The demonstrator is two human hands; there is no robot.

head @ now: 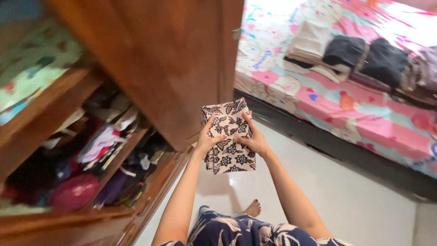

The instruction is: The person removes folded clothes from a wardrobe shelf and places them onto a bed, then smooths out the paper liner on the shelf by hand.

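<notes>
Head view looks down on both hands raised before an open wooden wardrobe [173,59]. The left hand [208,139] and right hand [254,139] each have fingers grasping a folded brown-and-white floral cloth [229,143], held in the air between them above the white floor [355,200]. Cluttered clothes fill the wardrobe shelves [104,146]. Folded clothing stacks [359,54] lie on the pink bed [364,114] to the right.

A: Arms bare to above the elbow, no sleeves, watch or rings seen. Clothing?

B: Dark navy fabric garment with pale leaf-and-flower print [246,230] across the lap. One bare foot with dark-painted toenails [253,209] below.
</notes>
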